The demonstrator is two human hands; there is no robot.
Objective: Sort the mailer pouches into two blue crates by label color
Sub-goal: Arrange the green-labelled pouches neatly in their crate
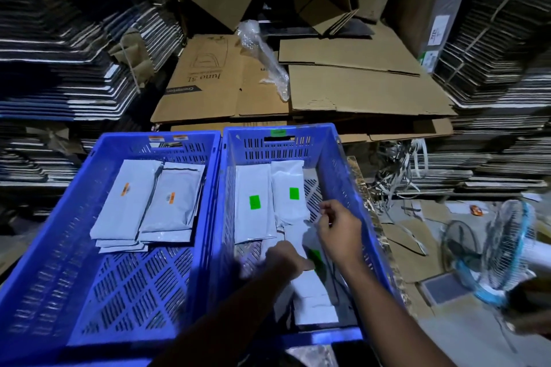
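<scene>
Two blue crates stand side by side. The left crate point(59, 235) holds several grey mailer pouches point(171, 201) with orange labels, stacked at its far end. The right crate point(343, 170) holds white pouches with green labels point(255, 202) lying flat. Inside the right crate, my left hand point(284, 256) presses on the near pouch point(313, 289), whose green label shows between my hands. My right hand point(338, 229) pinches that same pouch's upper edge. Motion blur hides how firmly either hand grips it.
Flattened brown cardboard point(357, 89) lies behind the crates, with a roll of bubble wrap point(265, 59) on it. Tall stacks of folded cartons point(59, 53) line both sides. A blue table fan point(501, 250) lies on the floor at the right, among strapping scraps.
</scene>
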